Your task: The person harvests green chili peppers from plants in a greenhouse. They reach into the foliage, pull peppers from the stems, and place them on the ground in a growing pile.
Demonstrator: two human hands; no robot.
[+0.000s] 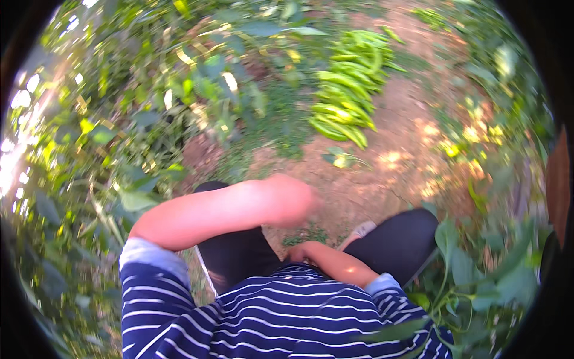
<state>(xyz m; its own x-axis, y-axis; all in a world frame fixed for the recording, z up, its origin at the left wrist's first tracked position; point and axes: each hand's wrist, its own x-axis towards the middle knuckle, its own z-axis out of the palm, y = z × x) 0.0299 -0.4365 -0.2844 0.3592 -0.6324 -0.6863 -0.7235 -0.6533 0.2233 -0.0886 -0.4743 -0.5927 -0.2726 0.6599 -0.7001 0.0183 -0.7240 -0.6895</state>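
My left hand [291,199] is raised in front of my left knee, its forearm reaching across from the left. Motion blur hides its fingers and whether anything is in them. Low against my lap rests my right hand [298,253], beside the hem of my striped shirt; its fingers are mostly hidden. Ahead of both hands, a heap of long green peppers [347,85] lies on the bare soil [345,193]. Between heap and hands is a small leafy sprig [341,158].
Dense leafy plants [148,116] crowd the left side. More foliage [484,273] hangs close on the right, some of it over my right arm. A smaller group of green peppers [428,18] lies farther up the dirt path. My bent legs [394,242] in dark trousers frame the ground before me.
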